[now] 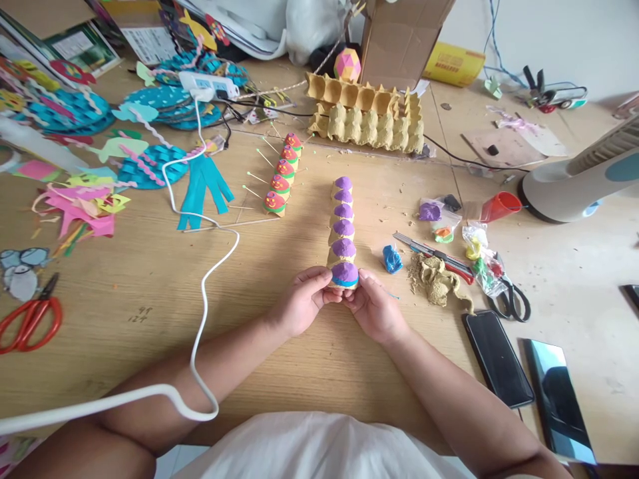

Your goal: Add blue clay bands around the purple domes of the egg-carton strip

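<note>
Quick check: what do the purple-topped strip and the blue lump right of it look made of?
Purple-topped strip: probably moulded paper pulp, from its rough, matte tan edges; the uneven purple caps look like matte modelling clay.
Blue lump: likely modelling clay too, given its squashed shape; glossy highlights suggest possible plastic wrap, but I can't tell.

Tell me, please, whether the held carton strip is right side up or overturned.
Right side up: the carton strip shows purple domes facing upward, with the left hand and right hand at its near end.

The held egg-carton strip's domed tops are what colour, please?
The domed tops are purple, the nearest edged blue; head view.
</note>
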`<state>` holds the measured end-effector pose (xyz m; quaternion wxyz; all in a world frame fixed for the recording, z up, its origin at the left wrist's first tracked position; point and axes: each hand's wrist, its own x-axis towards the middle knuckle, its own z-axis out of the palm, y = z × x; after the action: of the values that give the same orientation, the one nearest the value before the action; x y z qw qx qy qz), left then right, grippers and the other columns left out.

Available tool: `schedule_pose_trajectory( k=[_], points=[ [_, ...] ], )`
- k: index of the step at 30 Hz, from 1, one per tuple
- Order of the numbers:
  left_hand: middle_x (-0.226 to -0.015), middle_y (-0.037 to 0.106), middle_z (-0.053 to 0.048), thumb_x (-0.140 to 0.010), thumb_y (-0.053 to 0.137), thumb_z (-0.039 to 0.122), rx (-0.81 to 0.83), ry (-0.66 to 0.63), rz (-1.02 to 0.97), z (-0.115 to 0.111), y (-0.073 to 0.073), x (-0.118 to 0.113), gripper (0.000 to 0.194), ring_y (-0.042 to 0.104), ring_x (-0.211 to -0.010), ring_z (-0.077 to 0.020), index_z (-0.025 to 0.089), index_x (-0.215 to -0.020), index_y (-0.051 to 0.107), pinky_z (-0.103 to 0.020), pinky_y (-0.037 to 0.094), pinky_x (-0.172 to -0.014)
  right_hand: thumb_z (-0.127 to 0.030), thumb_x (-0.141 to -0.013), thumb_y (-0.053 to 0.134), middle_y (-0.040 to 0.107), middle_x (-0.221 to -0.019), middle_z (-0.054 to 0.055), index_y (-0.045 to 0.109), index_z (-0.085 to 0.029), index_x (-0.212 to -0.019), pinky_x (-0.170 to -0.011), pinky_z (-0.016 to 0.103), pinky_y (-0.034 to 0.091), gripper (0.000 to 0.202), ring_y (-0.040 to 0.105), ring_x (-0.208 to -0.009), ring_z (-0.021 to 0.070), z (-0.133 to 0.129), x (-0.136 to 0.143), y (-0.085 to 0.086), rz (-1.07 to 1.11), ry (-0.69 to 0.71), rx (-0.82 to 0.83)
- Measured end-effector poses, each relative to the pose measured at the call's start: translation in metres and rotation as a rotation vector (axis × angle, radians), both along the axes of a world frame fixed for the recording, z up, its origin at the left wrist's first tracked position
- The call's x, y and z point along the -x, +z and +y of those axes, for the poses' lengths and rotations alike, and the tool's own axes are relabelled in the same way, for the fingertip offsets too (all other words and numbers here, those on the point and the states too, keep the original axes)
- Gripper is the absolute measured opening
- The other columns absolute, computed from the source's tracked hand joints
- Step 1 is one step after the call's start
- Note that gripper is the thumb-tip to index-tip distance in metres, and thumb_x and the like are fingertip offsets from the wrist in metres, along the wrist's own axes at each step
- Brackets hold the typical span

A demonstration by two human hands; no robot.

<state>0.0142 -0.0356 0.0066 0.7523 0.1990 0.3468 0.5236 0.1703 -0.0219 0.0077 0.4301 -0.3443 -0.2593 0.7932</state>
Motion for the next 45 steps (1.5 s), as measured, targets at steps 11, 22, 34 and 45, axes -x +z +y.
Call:
schedule_pose_trajectory(
  k=[11,22,34,45],
  points=[
    [-0.076,0.072,-0.005,-0.085,0.076,0.044,-0.010,0.014,-0.037,0.0033,0.0011,0.0010,0.031,0.067,-0.072,-0.0130,0.013,-0.081,0.074,-0.023,0.059,-0.067,-0.057,-0.079,0.080,0.064,-0.068,0.000,0.069,-0.019,-0.072,-0.057,0.024,0.039,0.040,0.051,-0.063,0.0119,0.0015,-0.0015,-0.0007,-0.095,-0.068,-0.036],
    [-0.077,0.072,-0.005,-0.081,0.081,0.041,-0.028,0.035,-0.026,0.0025,-0.0014,0.0016,0.029,0.067,-0.072,-0.0121,0.013,-0.083,0.076,-0.022,0.059,-0.068,-0.045,-0.075,0.088,0.063,-0.069,-0.002,0.067,-0.020,-0.075,-0.060,0.022,0.039,0.032,0.052,-0.066,0.0109,0.0004,-0.0013,-0.0033,-0.024,-0.087,-0.002],
    [-0.071,0.072,-0.003,-0.075,0.087,0.041,-0.010,0.062,-0.035,0.0024,0.0019,-0.0007,0.030,0.067,-0.067,-0.0102,0.014,-0.075,0.073,-0.021,0.056,-0.066,-0.041,-0.077,0.087,0.064,-0.072,-0.002,0.069,-0.020,-0.075,-0.063,0.020,0.045,0.028,0.053,-0.067,0.0096,-0.0002,-0.0005,-0.0047,0.044,-0.029,0.054],
    [-0.076,0.072,-0.004,-0.083,0.080,0.033,-0.008,0.040,-0.143,0.0014,-0.0031,0.0025,0.023,0.067,-0.072,-0.0118,0.014,-0.075,0.070,-0.021,0.055,-0.067,-0.042,-0.077,0.088,0.064,-0.072,-0.002,0.069,-0.020,-0.075,-0.068,0.020,0.046,0.029,0.053,-0.068,0.0091,-0.0014,-0.0015,-0.0046,0.035,-0.004,0.054]
  ],
)
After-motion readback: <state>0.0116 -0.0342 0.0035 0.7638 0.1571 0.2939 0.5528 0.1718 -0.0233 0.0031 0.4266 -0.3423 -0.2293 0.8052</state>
